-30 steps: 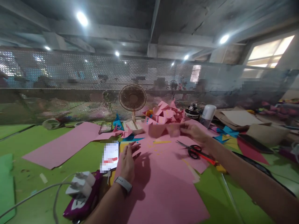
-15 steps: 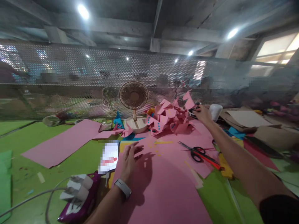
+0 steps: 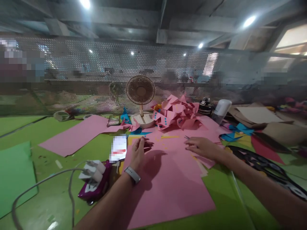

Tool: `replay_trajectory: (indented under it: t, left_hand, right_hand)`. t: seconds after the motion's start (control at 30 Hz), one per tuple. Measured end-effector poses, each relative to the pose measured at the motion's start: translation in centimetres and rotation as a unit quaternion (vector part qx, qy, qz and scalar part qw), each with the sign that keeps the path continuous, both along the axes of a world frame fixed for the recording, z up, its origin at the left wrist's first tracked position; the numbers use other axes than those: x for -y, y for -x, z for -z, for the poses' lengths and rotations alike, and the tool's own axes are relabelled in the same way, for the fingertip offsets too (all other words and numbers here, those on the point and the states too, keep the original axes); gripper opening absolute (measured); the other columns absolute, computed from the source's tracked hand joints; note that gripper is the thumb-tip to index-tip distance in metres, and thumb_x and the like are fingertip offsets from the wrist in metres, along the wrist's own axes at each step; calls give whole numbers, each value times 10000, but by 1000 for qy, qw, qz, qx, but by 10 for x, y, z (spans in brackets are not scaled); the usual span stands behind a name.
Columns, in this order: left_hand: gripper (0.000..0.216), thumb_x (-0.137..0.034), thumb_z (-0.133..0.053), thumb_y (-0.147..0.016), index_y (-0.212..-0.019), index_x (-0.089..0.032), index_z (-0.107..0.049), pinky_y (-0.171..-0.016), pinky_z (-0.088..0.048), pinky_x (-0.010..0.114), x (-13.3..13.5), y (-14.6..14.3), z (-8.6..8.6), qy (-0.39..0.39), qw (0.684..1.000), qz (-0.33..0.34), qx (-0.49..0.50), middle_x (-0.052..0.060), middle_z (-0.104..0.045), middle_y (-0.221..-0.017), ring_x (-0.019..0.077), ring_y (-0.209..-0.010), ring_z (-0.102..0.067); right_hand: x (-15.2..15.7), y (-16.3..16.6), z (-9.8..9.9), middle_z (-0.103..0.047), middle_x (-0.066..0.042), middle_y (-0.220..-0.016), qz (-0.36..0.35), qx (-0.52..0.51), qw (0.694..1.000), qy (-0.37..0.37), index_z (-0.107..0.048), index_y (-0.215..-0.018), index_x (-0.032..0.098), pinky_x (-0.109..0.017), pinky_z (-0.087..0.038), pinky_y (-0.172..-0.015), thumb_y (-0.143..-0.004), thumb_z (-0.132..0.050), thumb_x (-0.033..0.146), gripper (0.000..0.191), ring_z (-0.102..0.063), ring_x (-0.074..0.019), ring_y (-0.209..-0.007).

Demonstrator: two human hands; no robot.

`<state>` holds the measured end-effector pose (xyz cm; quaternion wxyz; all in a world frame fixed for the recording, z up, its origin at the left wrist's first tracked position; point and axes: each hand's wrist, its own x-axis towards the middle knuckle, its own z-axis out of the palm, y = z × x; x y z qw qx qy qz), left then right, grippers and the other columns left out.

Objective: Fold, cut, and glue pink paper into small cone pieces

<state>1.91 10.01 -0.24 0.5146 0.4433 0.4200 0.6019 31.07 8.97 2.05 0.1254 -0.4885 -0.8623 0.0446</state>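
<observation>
My left hand (image 3: 141, 150) is raised over the left part of a large pink paper sheet (image 3: 172, 188). Its fingers are loosely apart and hold nothing. To the right, my right hand (image 3: 201, 147) is low over the same sheet, fingers stretched out. It covers the scissors, whose dark blade tips (image 3: 187, 137) peek out by the fingers; whether the hand touches them is hidden. Thin yellow paper strips (image 3: 169, 137) lie between the hands. Behind them rises a heap of folded pink paper pieces (image 3: 177, 111), some with blue dots.
A small fan (image 3: 141, 91) stands behind the sheet. On the left are a lit phone (image 3: 119, 148), a purple power strip (image 3: 96, 188) with white plugs and cable, and green paper (image 3: 16, 179). A white-capped bottle (image 3: 222, 110) and brown cardboard (image 3: 285, 135) are at right.
My right hand has come back from the heap, where a folded pink piece stood by it, down to the scissors. My left hand keeps its place over the sheet. The view has shifted slightly.
</observation>
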Motion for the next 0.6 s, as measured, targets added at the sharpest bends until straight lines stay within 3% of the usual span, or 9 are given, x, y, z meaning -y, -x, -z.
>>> replay_trajectory:
  t: [0.2,0.4,0.6]
  left_hand:
    - [319,-467,-545,-793,-832,-150,-561,-668,-503,292,0,-1,5,-20,999,42,-20,35,-658,-680,158,-676,-638]
    - [315,-459,-545,-789,-822,-147,-558,-632,-496,277,1,-4,3,-16,997,71,-35,38,-657,-677,144,-624,-623]
    - [298,-443,-553,-770,-800,-147,-555,-628,-494,280,2,-6,2,-8,993,103,-56,34,-646,-654,153,-622,-626]
  right_hand:
    - [35,4,12,-650,-103,-1105,-35,31,999,2,-619,-1106,171,-372,-441,-907,-887,-432,375,353,-579,-235,-1049]
    - [69,-19,5,-621,-111,-1167,23,18,1000,-2,-610,-1135,173,-374,-446,-920,-905,-392,409,396,-562,-239,-1086]
    - [96,-46,12,-624,-92,-1170,71,22,997,21,-605,-1143,196,-401,-447,-930,-895,-403,427,394,-554,-247,-1106]
